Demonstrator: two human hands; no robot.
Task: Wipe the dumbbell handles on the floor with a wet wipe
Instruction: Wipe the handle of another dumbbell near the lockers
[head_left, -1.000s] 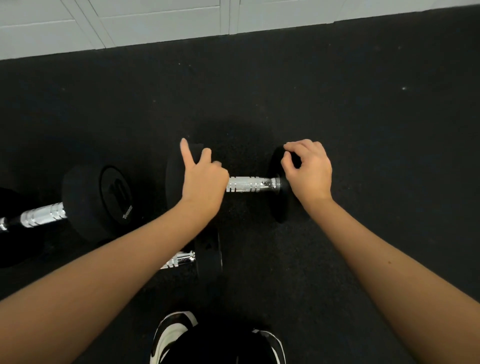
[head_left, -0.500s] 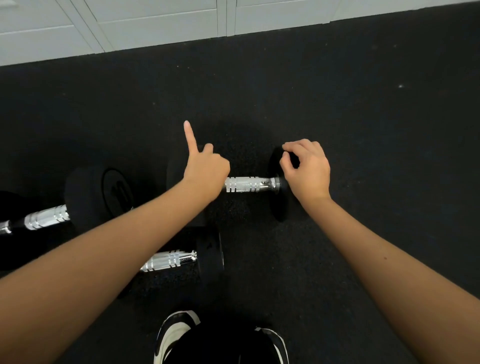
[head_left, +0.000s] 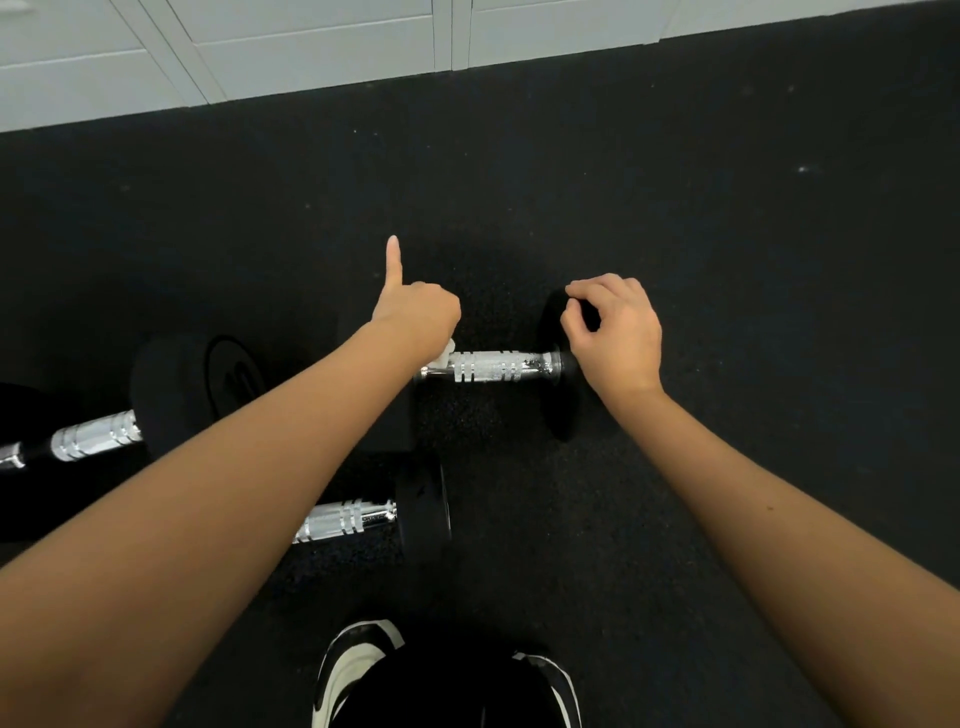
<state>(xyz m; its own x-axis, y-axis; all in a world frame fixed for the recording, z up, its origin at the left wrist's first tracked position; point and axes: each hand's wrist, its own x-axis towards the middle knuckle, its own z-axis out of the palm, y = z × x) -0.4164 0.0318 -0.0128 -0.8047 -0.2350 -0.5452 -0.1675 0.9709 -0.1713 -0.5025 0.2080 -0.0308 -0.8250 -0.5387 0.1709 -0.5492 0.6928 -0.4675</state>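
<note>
The left hand (head_left: 418, 317) has slid left along the far dumbbell handle (head_left: 493, 366) on the floor (head_left: 727, 260), baring more wet chrome; its grip stays curled on the wet wipe (head_left: 445, 352), one finger straight. The right hand (head_left: 615, 332) still pinches the black end weight (head_left: 558, 374). The marking on the left dumbbell (head_left: 228, 374) is too dark to read.

Three dumbbells lie on the floor (head_left: 727, 260): one (head_left: 498, 366) centre, one (head_left: 363, 517) nearer, one (head_left: 98, 441) left.

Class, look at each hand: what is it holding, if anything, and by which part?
The left hand grips a white wet wipe against the dumbbell handle, at its left end. The right hand grips the dumbbell's right weight head at its top rim.
</note>
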